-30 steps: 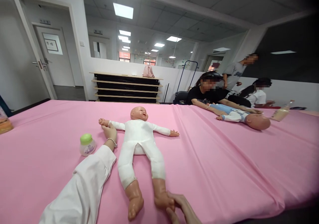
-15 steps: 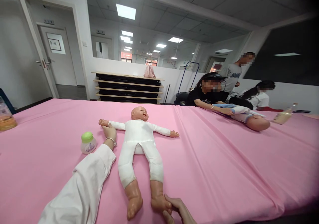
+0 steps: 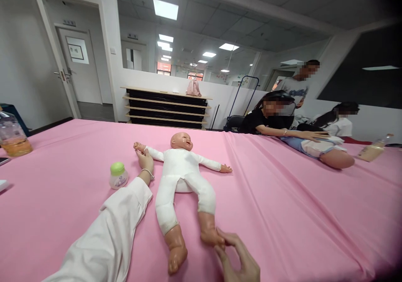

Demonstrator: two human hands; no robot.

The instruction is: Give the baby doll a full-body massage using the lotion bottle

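The right hand [image 3: 241,259] is gripping one foot of the doll [image 3: 181,167] between thumb and fingers. The doll is lying on its back on the pink sheet [image 3: 282,219], arms spread. A green-lidded jar [image 3: 118,176] is standing just beside the left sleeve [image 3: 106,227]. The left hand [image 3: 145,161] is closing its fingers on the doll's wrist. Farther off, a co-worker [image 3: 253,121] is leaning over a second doll [image 3: 337,158].

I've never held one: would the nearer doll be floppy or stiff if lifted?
The doll would likely sag: its torso looks like stuffed cloth. Its glossy head seems harder and might loll. The smooth foot the right hand pinches may be slippery.
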